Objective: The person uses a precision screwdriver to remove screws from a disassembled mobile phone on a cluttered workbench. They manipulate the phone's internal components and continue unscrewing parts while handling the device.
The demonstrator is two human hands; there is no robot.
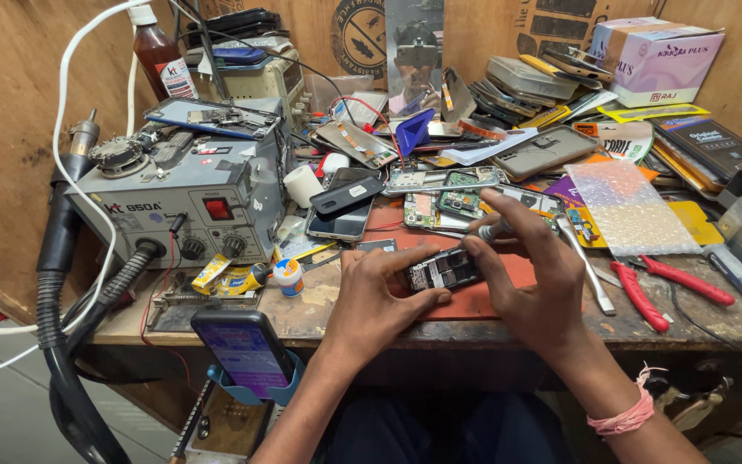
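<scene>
Head view looks down on a cluttered wooden surface (319,314) where both hands meet over a small opened phone (441,271) lying on a red mat (483,301). Left hand (375,301) curls around the near and left edges of the phone, fingers bent and thumb pressed against its lower edge, pinning it to the mat. Right hand (530,288) pinches a thin screwdriver (489,232) between thumb and fingers, its tip slanting down onto the phone's exposed board; a pink band (624,417) circles that wrist. Just beyond the hands lie several loose circuit boards (461,202) and a black phone shell (345,196). Left of the left hand stand a small white glue pot (288,277) and a grey hot-air rework station (191,202). Below that hand, a lit smartphone (244,351) sits in a blue holder. Right of the right hand lie red-handled pliers (659,283) and a sheet of bubble wrap (629,206).
</scene>
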